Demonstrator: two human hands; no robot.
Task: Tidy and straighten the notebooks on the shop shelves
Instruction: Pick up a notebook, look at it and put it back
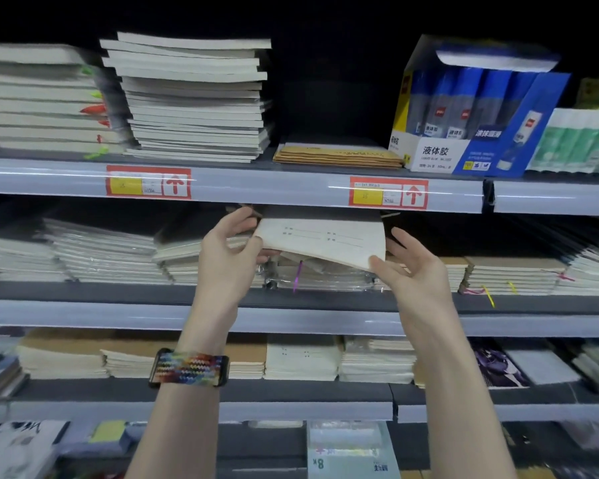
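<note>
A thin cream notebook (322,238) with faint printed lines on its cover hangs tilted just under the upper shelf's edge, above a wrapped stack of notebooks (322,276) on the middle shelf. My left hand (230,252), with a woven multicolour band at the wrist, grips the notebook's left edge between thumb and fingers. My right hand (414,271) pinches its lower right corner, the other fingers spread. The notebook's far end is hidden under the shelf lip.
The top shelf carries tall stacks of white notebooks (194,98), a low pile of brown ones (339,155) and a blue glue box (471,108). More notebook stacks (512,274) line the middle shelf and the lower shelf (301,361). Price labels (388,192) sit on the shelf edge.
</note>
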